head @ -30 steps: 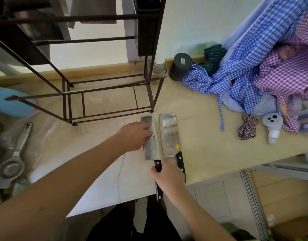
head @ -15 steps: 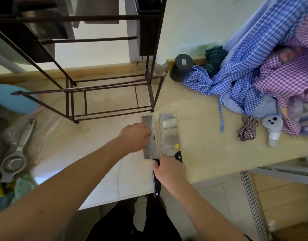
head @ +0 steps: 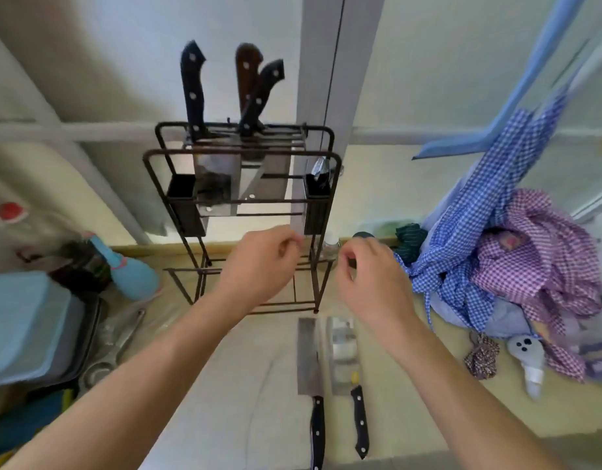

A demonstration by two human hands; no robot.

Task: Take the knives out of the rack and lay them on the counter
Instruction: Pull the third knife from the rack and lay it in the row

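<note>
Two cleavers lie side by side on the bench just in front of the rack, handles at its near edge. Above them, left hand and right hand hover, each grip loosely curled, holding nothing. Three knives stand atop the rack.

Your left hand and right hand are bare. Your arms have no sleeves on them. You wear no rings or watch.

Two cleavers lie side by side (handles nearest) before the rack.
</note>
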